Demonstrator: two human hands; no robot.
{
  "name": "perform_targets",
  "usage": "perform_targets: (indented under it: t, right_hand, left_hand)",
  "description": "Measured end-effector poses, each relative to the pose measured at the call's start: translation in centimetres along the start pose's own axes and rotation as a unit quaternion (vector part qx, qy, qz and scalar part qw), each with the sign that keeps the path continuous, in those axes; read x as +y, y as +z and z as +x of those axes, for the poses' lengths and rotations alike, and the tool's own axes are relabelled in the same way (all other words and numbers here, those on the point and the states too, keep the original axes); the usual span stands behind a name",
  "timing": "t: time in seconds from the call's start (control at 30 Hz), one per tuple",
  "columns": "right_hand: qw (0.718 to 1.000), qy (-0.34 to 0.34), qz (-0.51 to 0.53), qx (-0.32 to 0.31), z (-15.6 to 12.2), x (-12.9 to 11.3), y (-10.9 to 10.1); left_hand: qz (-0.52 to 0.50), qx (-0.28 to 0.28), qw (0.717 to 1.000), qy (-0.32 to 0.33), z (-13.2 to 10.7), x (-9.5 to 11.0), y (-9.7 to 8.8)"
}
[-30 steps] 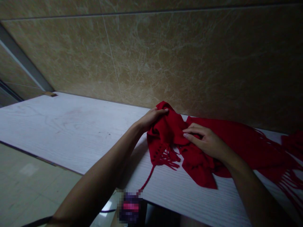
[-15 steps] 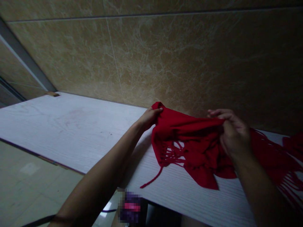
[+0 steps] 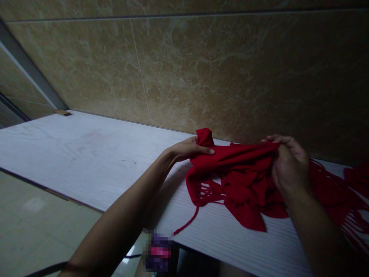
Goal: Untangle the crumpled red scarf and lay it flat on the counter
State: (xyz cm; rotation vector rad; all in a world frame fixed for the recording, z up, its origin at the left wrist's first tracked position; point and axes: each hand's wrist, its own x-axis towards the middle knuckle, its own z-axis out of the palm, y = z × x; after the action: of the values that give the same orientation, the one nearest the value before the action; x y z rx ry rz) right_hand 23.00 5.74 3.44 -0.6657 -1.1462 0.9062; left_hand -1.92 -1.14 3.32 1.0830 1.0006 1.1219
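A red fringed cloth, which looks like a scarf or shawl, lies bunched over the white board and is lifted along its far edge. My left hand grips its left end, thumb on top, and a small fold of fabric sticks up behind the fingers. The right hand pinches the far right part, pulling the stretch between the hands fairly taut. Knotted tassels and one loose red cord hang at the cloth's lower left. Another red fringed piece spreads beyond my right wrist; whether it joins the held cloth is hidden.
The white wood-grain board runs along a brown marbled tile wall. A small brown block sits at its far left corner. Below the front edge shows a pale tiled floor. A pixelated patch covers something at the bottom.
My left hand has moved slightly right and lower, its thumb now further along the cloth, and a fold stands up there. The right hand has shifted slightly right.
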Motion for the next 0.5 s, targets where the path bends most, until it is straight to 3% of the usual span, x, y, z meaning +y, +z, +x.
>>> perform_targets:
  t: [0.23, 0.5]
  right_hand:
    - [0.998, -0.06, -0.002, -0.004, -0.1, -0.4, 0.2]
    - [0.99, -0.116, -0.056, -0.052, -0.3, 0.0, 0.0]
  left_hand:
    - [0.107, -0.01, 0.993, -0.038, 0.5, -1.0, -0.6]
    - [0.196, 0.089, 0.976, 0.044, 1.7, -2.4, -1.0]
